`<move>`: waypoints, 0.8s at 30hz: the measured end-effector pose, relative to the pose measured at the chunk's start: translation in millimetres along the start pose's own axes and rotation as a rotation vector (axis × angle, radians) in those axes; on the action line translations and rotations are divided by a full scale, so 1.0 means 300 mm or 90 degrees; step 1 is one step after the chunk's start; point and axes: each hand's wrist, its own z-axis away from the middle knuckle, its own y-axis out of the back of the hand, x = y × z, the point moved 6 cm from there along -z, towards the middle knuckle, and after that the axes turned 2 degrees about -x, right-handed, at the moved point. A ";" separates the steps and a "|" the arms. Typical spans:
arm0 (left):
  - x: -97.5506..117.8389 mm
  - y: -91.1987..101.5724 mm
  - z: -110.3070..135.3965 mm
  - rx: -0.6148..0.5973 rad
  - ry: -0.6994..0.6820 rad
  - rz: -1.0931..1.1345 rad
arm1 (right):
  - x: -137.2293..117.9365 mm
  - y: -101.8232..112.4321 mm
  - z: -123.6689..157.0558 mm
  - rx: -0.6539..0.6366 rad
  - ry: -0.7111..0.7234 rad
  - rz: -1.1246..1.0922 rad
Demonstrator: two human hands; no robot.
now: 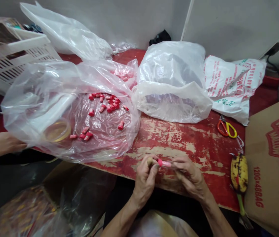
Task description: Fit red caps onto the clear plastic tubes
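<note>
Hands met at the lower centre of the frame, over the near edge of a worn red table [179,141]. The left hand [145,176] and the right hand [189,174] were both closed in a pinch on one small pink piece [164,163], which was held level between their fingertips just above the tabletop. A small tan knob showed at the left thumb; what it was could not be told.

At the centre left lay a wide clear plastic bag [31,98], spread open on the table, with many loose pink pieces [107,105] scattered inside it and a round clear tub [57,130] near its lower left. Another person's hand [8,144] rested at the left edge of the frame, touching that bag. A white slatted basket [11,59] stood at the upper left.

Just right of the clear bag sat a cloudy plastic bag [171,82], bulging and folded at the mouth, and beside it, further right, a white printed sack [233,82]. Scissors [225,128] with orange and yellow handles lay below the sack. A spotted banana [239,172] lay at the lower right, against a cardboard box [272,158] with red lettering.
</note>
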 end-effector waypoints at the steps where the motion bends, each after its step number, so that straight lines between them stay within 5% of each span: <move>1: -0.003 0.011 -0.005 0.011 0.006 0.005 | 0.015 0.013 0.006 0.025 -0.021 0.001; 6: -0.045 0.006 -0.013 0.000 0.089 0.111 | 0.057 0.033 0.017 0.052 -0.111 -0.041; 13: -0.068 -0.008 0.007 0.072 0.116 0.128 | 0.041 0.014 0.011 0.015 -0.099 -0.034; 20: -0.047 -0.053 0.018 0.001 0.130 0.125 | 0.029 -0.025 0.006 -0.013 -0.104 -0.032; 24: -0.031 -0.050 0.012 -0.039 0.099 0.105 | 0.058 -0.036 0.014 -0.047 -0.224 -0.077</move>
